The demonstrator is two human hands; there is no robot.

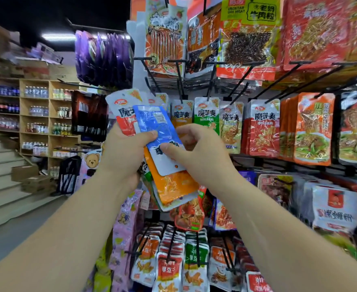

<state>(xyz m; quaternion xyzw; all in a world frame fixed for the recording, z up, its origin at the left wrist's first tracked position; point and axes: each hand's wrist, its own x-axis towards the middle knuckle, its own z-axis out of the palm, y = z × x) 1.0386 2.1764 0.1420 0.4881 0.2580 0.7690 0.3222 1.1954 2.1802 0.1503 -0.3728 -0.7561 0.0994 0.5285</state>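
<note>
**Blue Over Orange, Red All Around**

The blue packet (pixel 155 123) is bright blue, turning white at its lower end, where dark lettering shows. Beneath it, the orange packet (pixel 173 186) has pale shreds printed on it and a white edge. The white-and-red packet (pixel 122 114) behind them bears black characters. On the rack, a green pouch (pixel 206 116) and a red pouch (pixel 262 131) both have white tops. Higher up hang a lime-headed bag (pixel 251 28) and glossy purple bags (pixel 104 57).

Peg rack (pixel 179 79): snack packets (pixel 263 127) hanging in rows. Wooden shelf (pixel 19 114): bottles (pixel 36 92).
</note>
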